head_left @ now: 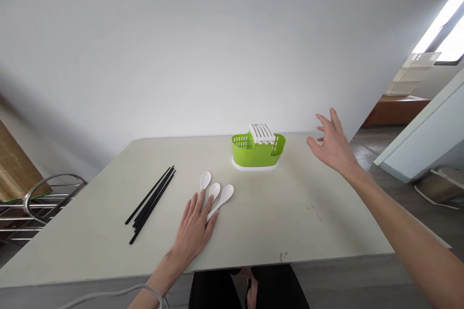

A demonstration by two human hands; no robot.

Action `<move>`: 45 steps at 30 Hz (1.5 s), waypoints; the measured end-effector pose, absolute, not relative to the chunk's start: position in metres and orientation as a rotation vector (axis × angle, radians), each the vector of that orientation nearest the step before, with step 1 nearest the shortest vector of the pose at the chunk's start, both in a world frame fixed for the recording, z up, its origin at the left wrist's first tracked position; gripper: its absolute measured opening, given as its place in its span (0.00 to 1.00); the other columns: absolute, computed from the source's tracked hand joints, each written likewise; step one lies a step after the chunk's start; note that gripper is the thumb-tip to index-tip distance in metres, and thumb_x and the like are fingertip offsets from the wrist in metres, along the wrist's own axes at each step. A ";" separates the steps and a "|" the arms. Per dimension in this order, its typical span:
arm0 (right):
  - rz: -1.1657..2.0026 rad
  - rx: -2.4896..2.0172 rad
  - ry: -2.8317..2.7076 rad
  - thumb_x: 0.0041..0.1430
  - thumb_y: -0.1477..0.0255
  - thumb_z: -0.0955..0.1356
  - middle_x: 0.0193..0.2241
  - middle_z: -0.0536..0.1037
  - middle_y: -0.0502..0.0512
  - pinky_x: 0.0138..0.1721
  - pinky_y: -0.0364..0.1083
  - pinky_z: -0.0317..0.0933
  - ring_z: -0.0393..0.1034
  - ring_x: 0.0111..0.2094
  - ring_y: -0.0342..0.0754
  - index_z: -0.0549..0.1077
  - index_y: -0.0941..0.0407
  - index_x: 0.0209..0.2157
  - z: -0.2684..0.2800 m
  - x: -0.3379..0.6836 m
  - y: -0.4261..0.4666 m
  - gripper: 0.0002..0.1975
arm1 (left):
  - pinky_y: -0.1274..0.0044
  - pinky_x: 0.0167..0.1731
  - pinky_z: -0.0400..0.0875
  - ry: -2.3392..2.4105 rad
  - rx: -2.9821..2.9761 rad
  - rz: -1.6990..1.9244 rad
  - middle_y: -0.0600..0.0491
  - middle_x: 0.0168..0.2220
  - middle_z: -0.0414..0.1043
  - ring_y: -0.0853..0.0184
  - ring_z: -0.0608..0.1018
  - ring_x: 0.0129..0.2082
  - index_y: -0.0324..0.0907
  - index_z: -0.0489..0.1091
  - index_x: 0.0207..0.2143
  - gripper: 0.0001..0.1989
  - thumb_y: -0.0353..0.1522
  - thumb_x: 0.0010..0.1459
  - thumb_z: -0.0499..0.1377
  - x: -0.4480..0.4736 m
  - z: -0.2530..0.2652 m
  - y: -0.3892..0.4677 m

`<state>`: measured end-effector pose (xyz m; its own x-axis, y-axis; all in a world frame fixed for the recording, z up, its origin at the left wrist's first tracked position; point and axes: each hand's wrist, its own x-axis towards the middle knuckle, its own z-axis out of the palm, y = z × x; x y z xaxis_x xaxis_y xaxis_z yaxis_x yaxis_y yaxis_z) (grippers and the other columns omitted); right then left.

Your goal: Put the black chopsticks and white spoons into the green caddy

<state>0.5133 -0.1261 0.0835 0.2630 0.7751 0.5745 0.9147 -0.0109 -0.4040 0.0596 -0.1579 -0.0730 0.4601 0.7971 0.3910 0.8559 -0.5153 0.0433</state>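
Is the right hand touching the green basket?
Apart. The head view shows a plain gap: a strip of wall and table shows between the fingertips of the right hand and the green basket.

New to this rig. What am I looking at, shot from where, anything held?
There's no machine: these are a person's two bare hands. The single picture comes from a head-worn camera looking forward and down. On the table lie black chopsticks at left and three white spoons near the middle; a green basket stands farther back. The left hand lies over the spoons' handles, fingers extended; whether it grips them isn't clear. The right hand is raised, open and empty, right of the basket.
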 end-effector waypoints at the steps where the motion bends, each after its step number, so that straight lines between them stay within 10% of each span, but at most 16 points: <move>1: -0.246 -1.810 -1.539 0.67 0.60 0.65 0.77 0.42 0.66 0.49 0.58 0.76 0.74 0.57 0.64 0.53 0.51 0.74 0.086 0.512 -0.125 0.37 | 0.54 0.69 0.60 -1.450 -2.560 -0.555 0.45 0.76 0.49 0.49 0.56 0.75 0.50 0.52 0.75 0.30 0.44 0.74 0.50 0.058 -0.073 -0.158; 16: -0.205 -1.709 -1.591 0.67 0.62 0.66 0.77 0.41 0.63 0.50 0.60 0.76 0.72 0.60 0.64 0.50 0.47 0.74 0.081 0.492 -0.134 0.38 | 0.54 0.70 0.59 -1.407 -2.650 -0.581 0.39 0.75 0.53 0.48 0.52 0.75 0.36 0.46 0.76 0.33 0.42 0.76 0.45 0.084 -0.085 -0.155; 25: 0.003 -1.438 -1.963 0.73 0.67 0.60 0.68 0.66 0.59 0.49 0.53 0.76 0.77 0.53 0.54 0.60 0.46 0.68 0.032 0.454 -0.184 0.24 | 0.52 0.70 0.58 -1.389 -2.750 -0.607 0.36 0.75 0.50 0.47 0.50 0.76 0.35 0.42 0.76 0.34 0.42 0.76 0.44 0.147 -0.095 -0.161; 45: 0.308 -1.649 -1.934 0.74 0.62 0.60 0.46 0.82 0.54 0.33 0.47 0.73 0.78 0.35 0.49 0.74 0.47 0.49 -0.033 0.483 -0.237 0.13 | 0.48 0.70 0.55 -1.424 -2.972 -0.666 0.36 0.77 0.40 0.42 0.43 0.76 0.38 0.53 0.73 0.33 0.46 0.74 0.46 0.240 -0.086 -0.190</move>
<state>0.4826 -0.2373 -0.0333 -0.0746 0.9593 0.2725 0.8270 0.2122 -0.5206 0.2396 -0.1903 -0.0865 0.5681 0.7831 0.2530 0.6963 -0.6213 0.3594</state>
